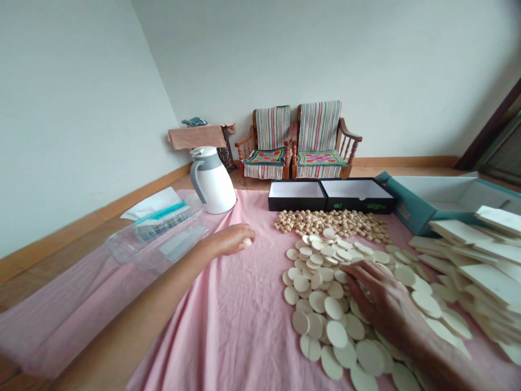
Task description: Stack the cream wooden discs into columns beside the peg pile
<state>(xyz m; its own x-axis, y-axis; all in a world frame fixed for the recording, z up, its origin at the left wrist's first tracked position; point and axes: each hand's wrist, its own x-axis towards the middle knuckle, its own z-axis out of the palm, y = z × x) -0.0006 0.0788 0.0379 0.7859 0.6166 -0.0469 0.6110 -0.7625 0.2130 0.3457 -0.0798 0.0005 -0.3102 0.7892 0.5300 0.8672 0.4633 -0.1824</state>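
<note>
My left hand [235, 239] is closed with a small wooden bead [247, 242] between its fingertips, a little above the pink cloth [248, 304]. My right hand [378, 293] reaches over a spread pile of thin round wooden discs [337, 333]. Its fingers are bent downward and touch the discs, thumb apart from the index finger; whatever lies under the palm is hidden. Behind the discs, many wooden beads [317, 221] like the held one are heaped in a long band.
Two black open boxes [296, 203] stand behind the beads, with a teal box [427, 212] to their right. Stacked rectangular wooden pieces [492, 282] lie far right. At left are a white jug [217, 187] and a clear plastic case [134, 239]. Two wooden chairs [319, 136] stand by the wall.
</note>
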